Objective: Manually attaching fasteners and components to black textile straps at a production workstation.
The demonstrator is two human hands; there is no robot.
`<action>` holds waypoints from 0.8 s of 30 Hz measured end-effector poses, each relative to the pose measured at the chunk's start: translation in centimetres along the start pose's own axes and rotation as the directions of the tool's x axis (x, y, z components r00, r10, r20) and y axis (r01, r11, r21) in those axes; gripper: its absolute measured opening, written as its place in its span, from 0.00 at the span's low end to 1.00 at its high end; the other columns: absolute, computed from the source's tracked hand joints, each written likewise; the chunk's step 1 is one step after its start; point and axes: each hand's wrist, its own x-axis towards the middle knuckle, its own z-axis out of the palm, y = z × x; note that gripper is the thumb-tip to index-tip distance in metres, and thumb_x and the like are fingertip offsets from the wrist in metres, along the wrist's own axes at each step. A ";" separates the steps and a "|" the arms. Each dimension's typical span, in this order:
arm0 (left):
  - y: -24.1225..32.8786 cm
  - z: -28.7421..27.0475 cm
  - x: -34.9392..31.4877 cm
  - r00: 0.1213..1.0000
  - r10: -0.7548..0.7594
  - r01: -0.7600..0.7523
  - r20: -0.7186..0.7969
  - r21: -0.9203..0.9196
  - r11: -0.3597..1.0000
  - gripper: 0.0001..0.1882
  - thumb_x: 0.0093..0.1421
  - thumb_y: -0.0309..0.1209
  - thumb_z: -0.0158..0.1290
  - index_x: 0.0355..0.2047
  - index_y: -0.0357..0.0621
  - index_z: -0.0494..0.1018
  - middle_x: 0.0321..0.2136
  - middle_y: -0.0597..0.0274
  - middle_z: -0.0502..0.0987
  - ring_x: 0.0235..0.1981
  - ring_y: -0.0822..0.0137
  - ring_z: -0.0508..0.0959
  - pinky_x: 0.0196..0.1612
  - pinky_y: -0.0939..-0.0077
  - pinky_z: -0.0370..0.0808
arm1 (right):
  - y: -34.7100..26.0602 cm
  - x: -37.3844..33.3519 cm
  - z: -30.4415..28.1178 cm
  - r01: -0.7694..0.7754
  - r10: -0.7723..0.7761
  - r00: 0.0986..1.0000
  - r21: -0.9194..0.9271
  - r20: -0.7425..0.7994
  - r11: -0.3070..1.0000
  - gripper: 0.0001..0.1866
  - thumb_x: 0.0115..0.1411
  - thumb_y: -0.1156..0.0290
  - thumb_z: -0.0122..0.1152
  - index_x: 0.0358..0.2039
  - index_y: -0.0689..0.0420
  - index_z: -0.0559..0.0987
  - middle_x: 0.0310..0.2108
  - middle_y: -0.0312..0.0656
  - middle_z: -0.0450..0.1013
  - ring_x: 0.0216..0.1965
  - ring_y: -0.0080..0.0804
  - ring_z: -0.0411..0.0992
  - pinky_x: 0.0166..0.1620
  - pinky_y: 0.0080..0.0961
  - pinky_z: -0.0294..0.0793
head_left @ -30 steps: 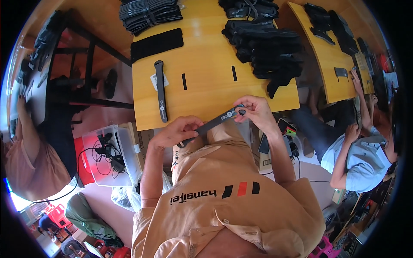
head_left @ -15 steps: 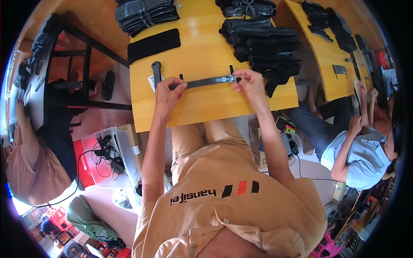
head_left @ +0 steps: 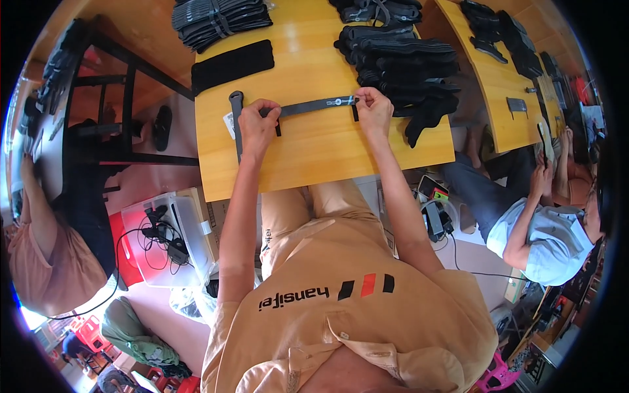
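Between my hands a dark grey strip (head_left: pixel 308 107) with pale printing near its right end is stretched out over the yellow table. The left end is pinched between thumb and fingers of my left hand (head_left: pixel 257 123). At the other end my right hand (head_left: pixel 375 112) pinches the strip the same way. Two short black marks (head_left: pixel 278 129) show on the tabletop, one close to each hand. Beside my left hand lies another dark band (head_left: pixel 236 111) with a rounded end, partly over a small white label (head_left: pixel 228 124). Farther back is a flat black knitted piece (head_left: pixel 232 66), probably a sock.
A bundled stack of dark grey strips (head_left: pixel 219 23) is at the back left of the table (head_left: pixel 314 157). Piled black socks (head_left: pixel 400 62) fill its right side. Co-workers sit at both sides. A clear plastic bin with cables (head_left: pixel 167 242) stands at lower left.
Both my hands have moved farther away across the table with the strip, which now lies beyond the black marks' near ends. The person on the right has lifted a dark item.
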 end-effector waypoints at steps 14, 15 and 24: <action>-1.3 0.7 0.4 0.995 0.061 -0.051 -0.072 0.141 0.989 0.07 0.50 0.27 0.55 0.28 0.36 0.77 0.20 0.56 0.76 0.22 0.66 0.75 0.29 0.75 0.71 | 0.0 -0.1 0.1 -0.054 0.054 0.998 -0.001 -0.015 0.999 0.06 0.44 0.82 0.57 0.25 0.62 0.79 0.20 0.43 0.73 0.21 0.29 0.72 0.27 0.23 0.70; -1.1 0.7 0.4 0.997 0.027 -0.017 -0.070 0.135 0.991 0.07 0.49 0.27 0.55 0.28 0.36 0.77 0.23 0.51 0.78 0.27 0.59 0.78 0.34 0.71 0.72 | 0.0 -0.1 0.2 -0.048 0.047 0.999 -0.012 -0.018 0.999 0.06 0.44 0.82 0.57 0.25 0.62 0.79 0.20 0.44 0.73 0.21 0.29 0.72 0.27 0.23 0.70; -1.1 0.6 0.7 0.997 0.013 -0.003 -0.072 0.141 0.990 0.06 0.49 0.26 0.56 0.27 0.36 0.76 0.23 0.51 0.78 0.27 0.60 0.78 0.34 0.71 0.72 | 0.1 -0.1 0.3 0.025 -0.025 1.000 -0.011 -0.016 1.000 0.04 0.44 0.83 0.57 0.23 0.63 0.77 0.21 0.44 0.71 0.20 0.31 0.70 0.26 0.25 0.69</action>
